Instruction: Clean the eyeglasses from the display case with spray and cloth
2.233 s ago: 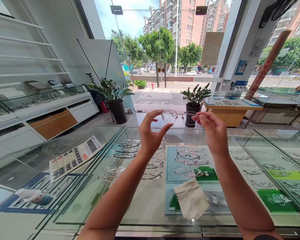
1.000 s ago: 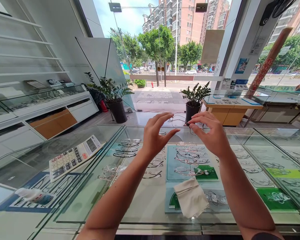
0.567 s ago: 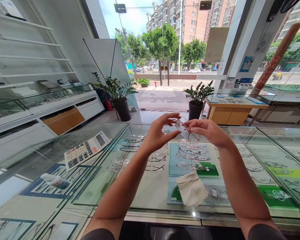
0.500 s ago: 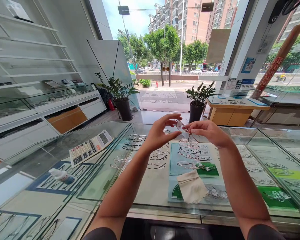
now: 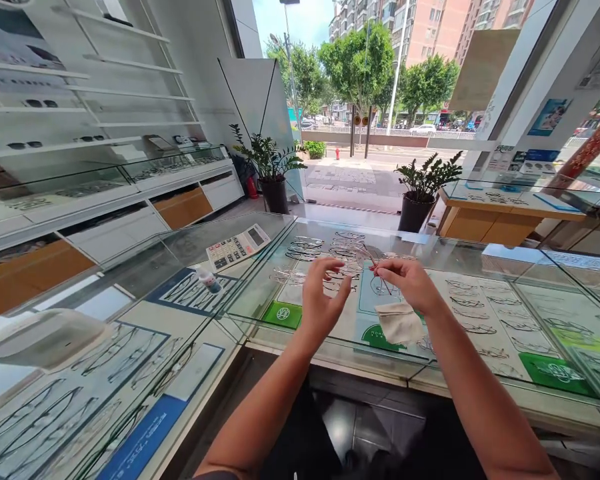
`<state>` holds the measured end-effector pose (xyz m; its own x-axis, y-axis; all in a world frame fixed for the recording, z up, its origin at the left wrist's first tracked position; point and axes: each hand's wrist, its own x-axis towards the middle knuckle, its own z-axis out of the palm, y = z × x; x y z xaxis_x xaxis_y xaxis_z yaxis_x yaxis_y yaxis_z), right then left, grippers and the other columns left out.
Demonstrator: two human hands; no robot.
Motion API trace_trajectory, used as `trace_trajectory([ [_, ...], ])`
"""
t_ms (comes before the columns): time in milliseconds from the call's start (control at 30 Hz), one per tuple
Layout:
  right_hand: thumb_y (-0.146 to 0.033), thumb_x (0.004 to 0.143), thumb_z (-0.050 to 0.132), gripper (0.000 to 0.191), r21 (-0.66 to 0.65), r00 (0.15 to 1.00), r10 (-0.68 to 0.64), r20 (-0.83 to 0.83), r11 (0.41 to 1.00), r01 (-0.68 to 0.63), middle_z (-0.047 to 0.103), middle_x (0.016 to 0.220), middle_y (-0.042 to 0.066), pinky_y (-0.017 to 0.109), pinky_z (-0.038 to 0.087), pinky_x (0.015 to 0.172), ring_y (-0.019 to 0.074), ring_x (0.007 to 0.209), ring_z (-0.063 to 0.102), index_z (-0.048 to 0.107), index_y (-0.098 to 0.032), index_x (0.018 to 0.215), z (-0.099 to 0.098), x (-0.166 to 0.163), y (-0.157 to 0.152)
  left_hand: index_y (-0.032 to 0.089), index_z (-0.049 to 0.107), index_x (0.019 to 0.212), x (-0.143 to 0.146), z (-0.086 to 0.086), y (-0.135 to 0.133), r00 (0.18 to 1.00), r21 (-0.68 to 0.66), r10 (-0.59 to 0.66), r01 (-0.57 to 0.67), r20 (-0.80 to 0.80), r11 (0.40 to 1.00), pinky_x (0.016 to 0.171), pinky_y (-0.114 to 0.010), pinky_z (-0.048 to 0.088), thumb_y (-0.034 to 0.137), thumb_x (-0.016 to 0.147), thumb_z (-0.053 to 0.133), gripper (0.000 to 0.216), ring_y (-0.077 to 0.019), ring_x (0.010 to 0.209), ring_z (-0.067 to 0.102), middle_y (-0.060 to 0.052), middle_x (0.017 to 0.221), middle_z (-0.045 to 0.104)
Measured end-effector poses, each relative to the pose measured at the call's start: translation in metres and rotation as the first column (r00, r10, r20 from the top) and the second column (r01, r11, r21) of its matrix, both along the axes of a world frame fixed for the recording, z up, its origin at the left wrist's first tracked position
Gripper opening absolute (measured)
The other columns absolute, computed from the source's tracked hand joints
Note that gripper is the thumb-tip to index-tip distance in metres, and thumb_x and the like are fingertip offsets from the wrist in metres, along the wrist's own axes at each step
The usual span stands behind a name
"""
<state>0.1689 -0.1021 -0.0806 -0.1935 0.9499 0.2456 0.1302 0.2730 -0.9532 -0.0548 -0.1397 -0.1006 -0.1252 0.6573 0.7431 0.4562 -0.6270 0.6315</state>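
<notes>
My right hand [image 5: 411,283] pinches a pair of thin-framed eyeglasses [image 5: 380,285] above the glass display counter [image 5: 300,343]. The frame looks reddish where my fingers meet it, and its lenses are clear. To the left, my left hand [image 5: 325,300] is apart from the eyeglasses, thumb and fingers spread with nothing between them. A cream cleaning cloth [image 5: 399,324] lies on the counter just below my right hand. Rows of spectacle frames [image 5: 304,248] rest under the glass around both hands.
A calculator [image 5: 239,247] and a small white bottle [image 5: 208,279] stand on the left part of the counter. At far left is a translucent plastic container [image 5: 45,340]. Potted plants [image 5: 275,193] flank the doorway beyond. A wooden cabinet [image 5: 495,223] is at right.
My left hand has come away from the eyeglasses and moved down and left. My right hand still holds them. The view has turned left and tilted downward.
</notes>
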Motion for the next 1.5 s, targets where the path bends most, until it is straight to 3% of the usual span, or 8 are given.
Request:
trace_trajectory([
  [133,-0.051,0.088,0.078,0.031,0.071,0.997,-0.068,0.033,0.995,0.066,0.086,0.102,0.01,0.046,0.062,0.088,0.0265,0.091,0.078,0.084,-0.022,0.093,-0.018,-0.031,-0.019,0.023,0.076,0.092,-0.004,-0.012,-0.023,0.994,-0.125,-0.109,0.106,-0.025,0.986,0.07,-0.032,0.053,0.031,0.098,0.07,0.012,-0.0171,0.074,0.067,-0.002,0.082,0.075],
  [367,-0.037,0.098,0.068,0.02,0.334,0.972,-0.21,0.102,0.928,0.165,0.083,0.116,0.012,0.047,0.061,0.1,0.0295,0.111,0.078,0.083,-0.023,0.097,-0.035,-0.086,-0.047,0.019,0.084,0.092,-0.024,-0.026,-0.015,0.967,-0.372,-0.152,0.221,0.205,0.902,0.058,-0.029,0.045,0.056,0.092,0.076,0.038,-0.0157,0.064,0.06,-0.004,0.075,0.077],
  [700,-0.023,0.103,0.057,0.025,0.535,0.871,-0.429,0.238,0.807,0.251,0.081,0.125,0.017,0.052,0.061,0.101,0.0336,0.116,0.077,0.08,-0.018,0.112,-0.057,-0.116,-0.062,0.016,0.084,0.085,-0.039,-0.027,-0.017,0.913,-0.522,-0.163,0.352,0.373,0.777,0.062,-0.027,0.042,0.055,0.081,0.083,0.04,-0.0145,0.064,0.056,-0.004,0.072,0.073],
  [833,-0.024,0.103,0.058,0.032,0.514,0.891,-0.359,0.279,0.839,0.178,0.075,0.14,0.017,0.053,0.058,0.108,0.0341,0.129,0.072,0.076,-0.019,0.129,-0.054,-0.113,-0.07,0.015,0.083,0.088,-0.047,-0.025,-0.009,0.943,-0.546,-0.171,0.306,0.284,0.78,0.061,-0.028,0.039,0.054,0.083,0.08,0.04,-0.0144,0.063,0.054,-0.003,0.071,0.071],
  [967,-0.029,0.104,0.058,0.028,0.5,0.898,-0.332,0.289,0.852,0.154,0.077,0.126,0.014,0.047,0.059,0.101,0.0295,0.116,0.073,0.074,-0.02,0.125,-0.054,-0.087,-0.076,0.015,0.08,0.088,-0.077,0.004,0.021,0.98,-0.527,-0.174,0.095,-0.101,0.845,0.059,-0.028,0.032,0.046,0.091,0.07,0.032,-0.0134,0.061,0.049,0.0,0.065,0.063],
  [1067,-0.036,0.104,0.059,0.023,0.466,0.863,-0.388,0.322,0.859,0.213,0.075,0.09,0.006,0.038,0.058,0.08,0.0231,0.081,0.07,0.076,-0.021,0.109,-0.066,-0.047,-0.074,0.016,0.08,0.096,-0.109,0.038,0.057,0.847,-0.436,-0.104,-0.16,-0.522,0.886,0.063,-0.029,0.034,0.036,0.096,0.064,0.026,-0.0151,0.066,0.056,-0.002,0.073,0.07],
  [1200,-0.042,0.101,0.06,0.027,0.475,0.768,-0.531,0.357,0.812,0.34,0.08,0.093,0.008,0.037,0.055,0.079,0.0239,0.079,0.073,0.077,-0.021,0.098,-0.102,0.024,-0.069,0.019,0.081,0.108,-0.142,0.064,0.107,0.513,-0.379,-0.167,-0.344,-0.842,0.859,0.068,-0.028,0.039,0.03,0.096,0.061,0.026,-0.0187,0.079,0.065,-0.005,0.092,0.079],
  [1500,-0.044,0.094,0.062,0.031,0.38,0.584,-0.741,0.331,0.672,0.636,0.08,0.087,0.009,0.037,0.059,0.076,0.0276,0.078,0.076,0.08,-0.019,0.095,-0.161,0.106,-0.094,0.023,0.086,0.104,-0.155,0.015,0.169,0.261,-0.379,-0.286,-0.465,-0.922,0.8,0.087,-0.033,0.052,0.021,0.084,0.069,0.026,-0.0294,0.102,0.073,-0.011,0.106,0.082],
])
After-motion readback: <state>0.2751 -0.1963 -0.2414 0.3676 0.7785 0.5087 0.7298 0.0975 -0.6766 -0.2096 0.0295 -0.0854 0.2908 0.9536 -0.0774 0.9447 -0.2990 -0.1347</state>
